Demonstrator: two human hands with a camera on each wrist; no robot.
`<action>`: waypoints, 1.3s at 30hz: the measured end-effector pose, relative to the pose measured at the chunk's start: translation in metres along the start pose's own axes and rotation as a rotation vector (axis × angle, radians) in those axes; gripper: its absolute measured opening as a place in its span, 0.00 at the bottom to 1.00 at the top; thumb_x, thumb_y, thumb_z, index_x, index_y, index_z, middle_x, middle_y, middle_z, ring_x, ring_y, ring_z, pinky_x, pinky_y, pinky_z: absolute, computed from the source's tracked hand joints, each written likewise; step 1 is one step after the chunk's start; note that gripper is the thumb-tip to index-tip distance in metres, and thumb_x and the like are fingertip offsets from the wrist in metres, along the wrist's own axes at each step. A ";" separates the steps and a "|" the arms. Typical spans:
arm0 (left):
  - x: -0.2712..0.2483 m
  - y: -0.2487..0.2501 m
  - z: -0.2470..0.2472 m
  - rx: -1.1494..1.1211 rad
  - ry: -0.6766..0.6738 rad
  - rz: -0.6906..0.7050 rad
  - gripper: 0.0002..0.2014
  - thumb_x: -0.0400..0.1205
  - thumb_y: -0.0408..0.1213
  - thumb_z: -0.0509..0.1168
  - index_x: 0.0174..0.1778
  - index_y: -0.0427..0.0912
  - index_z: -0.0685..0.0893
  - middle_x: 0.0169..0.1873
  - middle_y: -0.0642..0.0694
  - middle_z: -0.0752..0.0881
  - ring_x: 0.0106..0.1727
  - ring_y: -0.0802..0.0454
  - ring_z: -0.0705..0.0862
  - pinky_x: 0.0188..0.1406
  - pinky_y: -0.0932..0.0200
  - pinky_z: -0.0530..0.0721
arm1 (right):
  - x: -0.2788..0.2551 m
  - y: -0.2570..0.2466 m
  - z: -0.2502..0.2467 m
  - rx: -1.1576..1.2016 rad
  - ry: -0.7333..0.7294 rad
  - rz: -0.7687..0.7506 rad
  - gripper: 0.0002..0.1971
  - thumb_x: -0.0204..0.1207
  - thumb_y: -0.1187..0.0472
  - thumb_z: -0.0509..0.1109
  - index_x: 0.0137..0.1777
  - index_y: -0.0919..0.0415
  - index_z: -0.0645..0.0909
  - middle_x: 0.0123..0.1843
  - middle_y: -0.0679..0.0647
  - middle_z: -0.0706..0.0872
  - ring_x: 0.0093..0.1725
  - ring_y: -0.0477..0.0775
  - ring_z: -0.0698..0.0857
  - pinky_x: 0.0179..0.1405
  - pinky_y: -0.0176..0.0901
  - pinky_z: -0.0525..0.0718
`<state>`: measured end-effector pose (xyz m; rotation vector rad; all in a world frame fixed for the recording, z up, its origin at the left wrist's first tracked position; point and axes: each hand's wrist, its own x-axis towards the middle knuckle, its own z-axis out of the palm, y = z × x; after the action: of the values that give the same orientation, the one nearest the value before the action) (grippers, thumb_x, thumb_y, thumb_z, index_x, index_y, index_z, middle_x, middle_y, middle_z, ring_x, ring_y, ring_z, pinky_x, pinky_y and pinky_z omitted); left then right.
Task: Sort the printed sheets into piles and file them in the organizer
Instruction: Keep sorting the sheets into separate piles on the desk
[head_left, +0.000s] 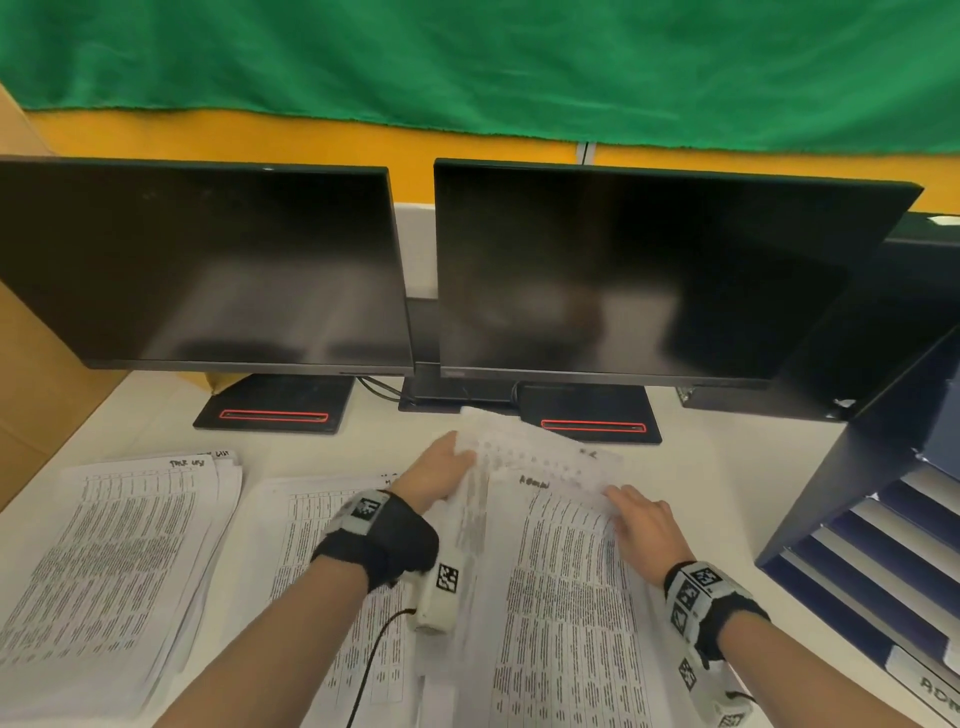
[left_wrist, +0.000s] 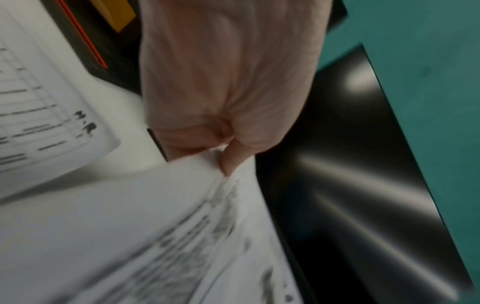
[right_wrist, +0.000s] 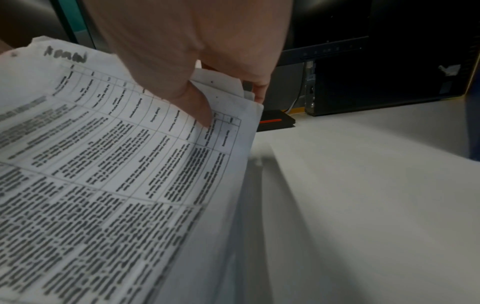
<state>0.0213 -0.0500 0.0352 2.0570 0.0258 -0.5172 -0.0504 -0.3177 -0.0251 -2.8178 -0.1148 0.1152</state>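
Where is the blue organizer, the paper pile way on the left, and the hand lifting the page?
organizer (head_left: 852, 525), head view, a blue shelf edge.
left paper pile (head_left: 114, 561), head view, top sheet's middle.
left hand (head_left: 439, 475), head view, back of hand.

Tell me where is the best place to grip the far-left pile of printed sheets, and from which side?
Grip the far-left pile on its right long edge, coming from the right. There the sheets are fanned and overhang the bare desk, so fingers can probably slide under the whole pile; a thumb on top then clamps it.
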 end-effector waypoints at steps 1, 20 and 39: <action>0.002 0.000 -0.011 -0.015 0.026 -0.022 0.12 0.85 0.35 0.54 0.61 0.37 0.77 0.50 0.42 0.83 0.46 0.49 0.80 0.37 0.60 0.78 | 0.001 0.001 0.001 0.002 0.010 -0.005 0.21 0.74 0.74 0.58 0.64 0.57 0.73 0.53 0.52 0.79 0.53 0.57 0.80 0.55 0.49 0.70; -0.027 -0.134 -0.136 0.621 0.420 -0.595 0.27 0.81 0.35 0.61 0.75 0.36 0.61 0.72 0.33 0.68 0.71 0.35 0.71 0.69 0.40 0.73 | 0.010 -0.021 0.023 -0.064 0.067 -0.117 0.12 0.76 0.65 0.62 0.55 0.51 0.79 0.48 0.49 0.82 0.48 0.53 0.81 0.58 0.52 0.70; 0.029 -0.045 0.023 1.016 0.105 0.540 0.06 0.83 0.37 0.57 0.41 0.46 0.76 0.37 0.49 0.84 0.40 0.47 0.82 0.58 0.53 0.73 | -0.003 -0.023 0.025 -0.022 0.169 -0.059 0.09 0.73 0.65 0.68 0.49 0.51 0.83 0.52 0.51 0.77 0.53 0.54 0.77 0.57 0.53 0.72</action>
<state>0.0290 -0.0514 -0.0227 2.9020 -0.8650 -0.0510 -0.0574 -0.2886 -0.0409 -2.8284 -0.1609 -0.1380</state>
